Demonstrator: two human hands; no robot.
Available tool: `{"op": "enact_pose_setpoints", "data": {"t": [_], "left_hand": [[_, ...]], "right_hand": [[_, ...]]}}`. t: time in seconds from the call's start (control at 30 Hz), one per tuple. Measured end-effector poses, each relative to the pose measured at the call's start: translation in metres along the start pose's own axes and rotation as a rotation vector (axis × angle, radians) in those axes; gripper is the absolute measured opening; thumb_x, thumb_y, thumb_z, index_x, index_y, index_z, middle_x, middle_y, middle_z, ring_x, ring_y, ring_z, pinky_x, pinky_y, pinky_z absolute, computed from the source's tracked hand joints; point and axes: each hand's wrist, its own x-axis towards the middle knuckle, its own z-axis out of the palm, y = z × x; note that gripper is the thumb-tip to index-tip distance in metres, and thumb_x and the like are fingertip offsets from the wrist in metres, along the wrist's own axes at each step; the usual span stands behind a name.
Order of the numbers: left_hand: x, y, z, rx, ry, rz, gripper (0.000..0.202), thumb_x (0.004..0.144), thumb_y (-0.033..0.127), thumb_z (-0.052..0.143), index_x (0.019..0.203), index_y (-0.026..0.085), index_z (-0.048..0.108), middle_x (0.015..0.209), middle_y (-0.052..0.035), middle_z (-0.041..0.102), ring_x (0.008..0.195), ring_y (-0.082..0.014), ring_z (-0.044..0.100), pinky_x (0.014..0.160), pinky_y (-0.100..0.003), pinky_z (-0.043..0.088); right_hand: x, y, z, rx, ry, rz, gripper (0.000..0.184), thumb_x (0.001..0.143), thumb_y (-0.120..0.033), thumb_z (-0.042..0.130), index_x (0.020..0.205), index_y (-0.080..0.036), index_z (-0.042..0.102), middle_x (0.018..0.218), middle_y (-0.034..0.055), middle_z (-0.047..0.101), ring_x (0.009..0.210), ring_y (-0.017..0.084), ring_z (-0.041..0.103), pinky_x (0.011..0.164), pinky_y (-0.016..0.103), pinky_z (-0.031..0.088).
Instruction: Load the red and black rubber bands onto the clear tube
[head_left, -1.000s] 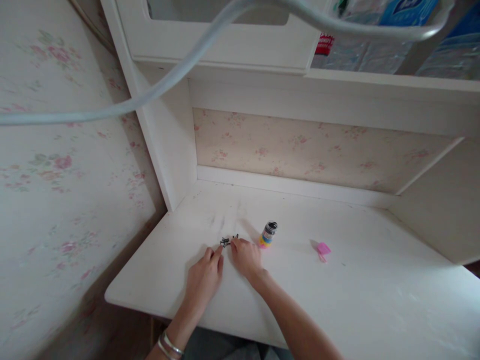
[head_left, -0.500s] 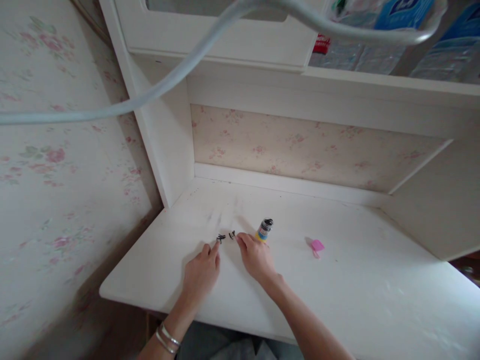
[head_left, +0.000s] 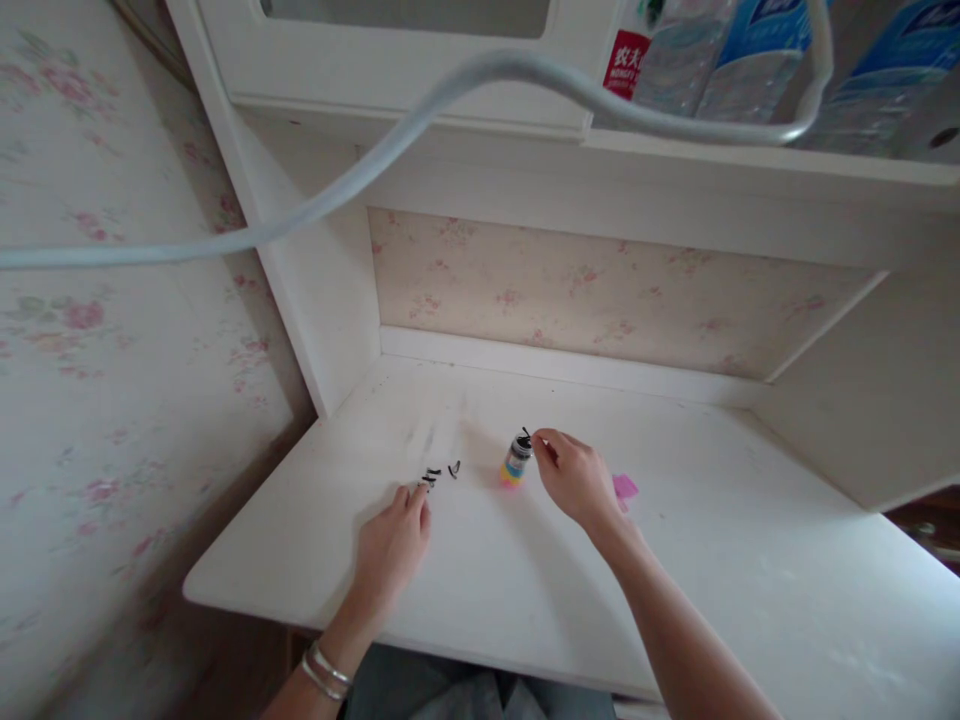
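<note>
A small clear jar (head_left: 517, 458) with a yellow and pink lower part stands upright on the white desk, black pieces showing at its mouth. My right hand (head_left: 574, 475) is beside the mouth, thumb and finger closed on a thin black strip (head_left: 526, 432). My left hand (head_left: 394, 540) rests on the desk, its forefinger stretched out to a little group of thin black strips (head_left: 431, 474). To the right of that group lie a few more black strips (head_left: 454, 469). Whether these are bands or pins is too small to tell.
Partly behind my right wrist is a pink item (head_left: 624, 487), probably the jar's lid. A pale curved tube (head_left: 337, 190) crosses the view overhead. Water bottles (head_left: 757, 60) stand on the shelf above. A floral wall borders the desk on the left.
My right hand has moved right, from the loose black strips to the jar's mouth, with a strip between its fingertips. My left hand stays by its strips. The view has shifted slightly.
</note>
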Motion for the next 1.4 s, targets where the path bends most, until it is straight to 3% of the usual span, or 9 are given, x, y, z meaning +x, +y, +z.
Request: {"op": "enact_pose_setpoints", "data": {"t": [0.27, 0.43, 0.57, 0.87, 1.17, 1.4], "left_hand": [[-0.001, -0.004, 0.0, -0.023, 0.021, 0.037, 0.028, 0.095, 0.032, 0.029, 0.095, 0.025, 0.056, 0.095, -0.0016, 0.064, 0.068, -0.0145, 0.062, 0.045, -0.025, 0.026], [0.0, -0.007, 0.005, -0.037, 0.051, 0.023, 0.028, 0.096, 0.03, 0.027, 0.097, 0.023, 0.054, 0.097, -0.0015, 0.064, 0.067, -0.014, 0.062, 0.044, -0.025, 0.025], [0.0, -0.008, 0.007, -0.048, 0.064, 0.017, 0.027, 0.097, 0.031, 0.027, 0.099, 0.023, 0.053, 0.097, -0.0013, 0.064, 0.067, -0.014, 0.062, 0.044, -0.025, 0.027], [0.0, -0.007, 0.006, -0.051, 0.063, 0.021, 0.029, 0.096, 0.031, 0.027, 0.1, 0.023, 0.054, 0.098, -0.0015, 0.064, 0.068, -0.014, 0.062, 0.045, -0.024, 0.03], [0.0, -0.007, 0.005, -0.043, 0.053, 0.018, 0.031, 0.097, 0.032, 0.026, 0.101, 0.024, 0.055, 0.099, -0.0011, 0.064, 0.068, -0.0137, 0.062, 0.045, -0.024, 0.031], [0.0, -0.006, 0.003, -0.091, 0.036, -0.015, 0.031, 0.096, 0.032, 0.027, 0.103, 0.024, 0.056, 0.102, -0.0026, 0.064, 0.072, -0.0137, 0.062, 0.049, -0.024, 0.034]], "right_hand": [[0.002, -0.003, 0.0, -0.132, -0.078, -0.02, 0.025, 0.091, -0.031, 0.042, 0.096, -0.029, 0.066, 0.086, -0.0015, 0.07, 0.069, 0.015, 0.062, 0.055, 0.025, 0.029], [0.002, -0.005, -0.005, -0.098, -0.093, -0.015, 0.029, 0.092, -0.033, 0.039, 0.102, -0.031, 0.066, 0.089, -0.0016, 0.071, 0.075, 0.016, 0.064, 0.059, 0.024, 0.034], [0.0, -0.007, -0.004, -0.12, -0.192, 0.012, 0.033, 0.092, -0.038, 0.037, 0.113, -0.035, 0.063, 0.098, -0.0006, 0.071, 0.079, 0.019, 0.065, 0.062, 0.026, 0.037], [-0.003, -0.016, -0.007, -0.241, -0.303, 0.014, 0.04, 0.094, -0.049, 0.029, 0.12, -0.035, 0.056, 0.086, 0.0044, 0.072, 0.074, 0.023, 0.067, 0.061, 0.028, 0.038], [0.0, -0.019, -0.008, -0.293, -0.384, -0.001, 0.047, 0.095, -0.05, 0.02, 0.116, -0.032, 0.058, 0.083, 0.008, 0.07, 0.075, 0.026, 0.066, 0.062, 0.03, 0.039], [0.005, -0.016, -0.013, -0.201, -0.357, 0.028, 0.051, 0.095, -0.05, 0.019, 0.109, -0.031, 0.065, 0.092, 0.0068, 0.07, 0.08, 0.023, 0.065, 0.065, 0.029, 0.039]]}}
